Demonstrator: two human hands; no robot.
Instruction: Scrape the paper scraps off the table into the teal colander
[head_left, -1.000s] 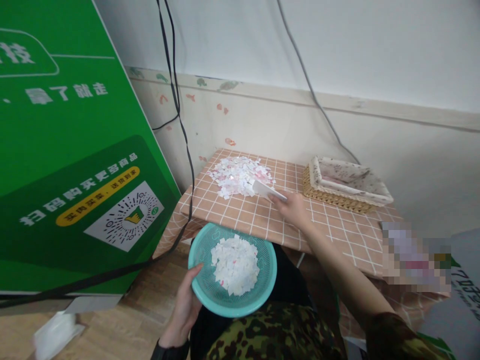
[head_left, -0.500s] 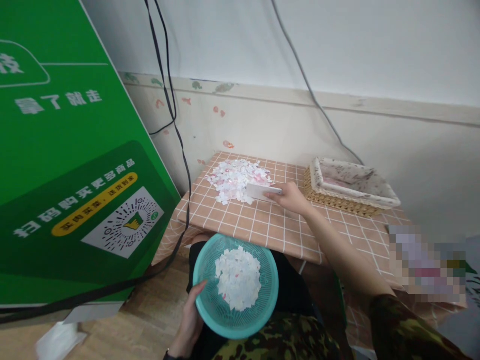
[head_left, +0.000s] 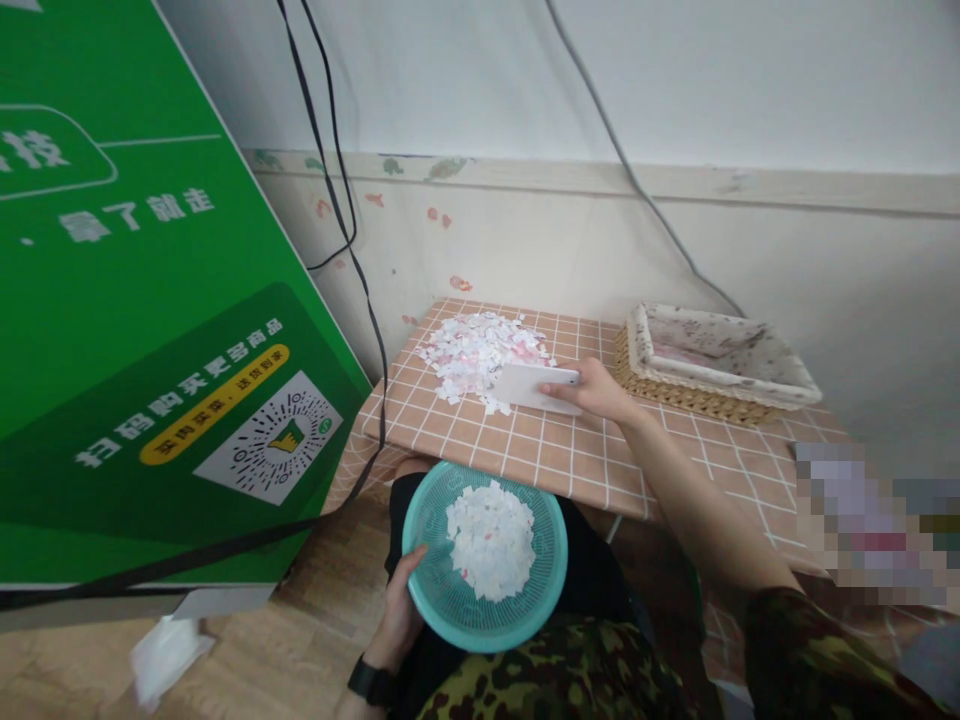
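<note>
My left hand (head_left: 403,598) grips the left rim of a round turquoise plastic basket (head_left: 551,575), thumb over the edge, fingers hidden beneath. The basket rests over my lap, below the table's front edge. White paper scraps (head_left: 491,540) with a few pink bits lie heaped in its middle. On the table my right hand (head_left: 589,388) is closed on the right end of a flat white plate-like piece (head_left: 525,385). That piece stands tilted on its long edge, against the right front side of a pile of white and pink paper scraps (head_left: 472,350).
A lined wicker basket (head_left: 697,395) stands on the right of the checked tablecloth (head_left: 480,445). A green printed panel (head_left: 150,350) rises on the left. A dark strap (head_left: 379,400) hangs beside the table corner. A white bag (head_left: 169,655) lies on the floor.
My view has shifted slightly. The white piece now shows more of its flat face, and my right hand sits a little farther right. My left hand still holds the turquoise basket.
</note>
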